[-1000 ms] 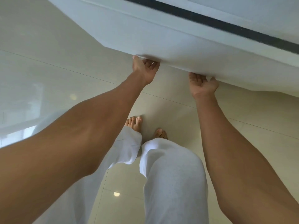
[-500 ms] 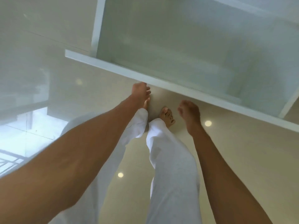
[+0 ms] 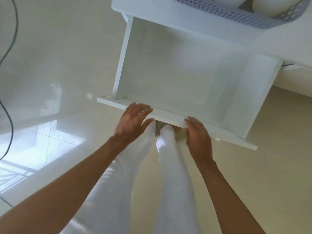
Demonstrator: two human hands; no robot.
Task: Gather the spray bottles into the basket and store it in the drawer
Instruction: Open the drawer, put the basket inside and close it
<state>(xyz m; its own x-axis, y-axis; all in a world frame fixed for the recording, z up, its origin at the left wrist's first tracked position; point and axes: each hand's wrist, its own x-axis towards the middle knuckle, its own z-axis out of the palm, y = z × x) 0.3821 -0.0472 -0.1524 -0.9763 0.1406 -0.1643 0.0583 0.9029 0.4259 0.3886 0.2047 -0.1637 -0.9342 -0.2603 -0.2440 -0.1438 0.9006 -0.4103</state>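
Note:
A white drawer [image 3: 177, 78] stands pulled far out from the white cabinet, and nothing lies inside it. My left hand [image 3: 132, 121] hovers at the drawer's front panel [image 3: 111, 102] with fingers spread, holding nothing. My right hand [image 3: 198, 137] is just below the same front edge, fingers apart, also holding nothing. On the cabinet top at the upper right sits a grey woven basket [image 3: 236, 14] with white rounded bottles [image 3: 273, 5] in it; only their lower parts show.
A black cable [image 3: 10, 48] hangs down along the left edge above the glossy tiled floor [image 3: 59, 56]. My legs in white trousers [image 3: 168, 174] stand right under the drawer front. The cabinet top [image 3: 270, 41] runs off to the right.
The drawer has slid out from shut to fully open. Both hands have let go of its underside and come up to the front edge with fingers spread. The basket has come into view.

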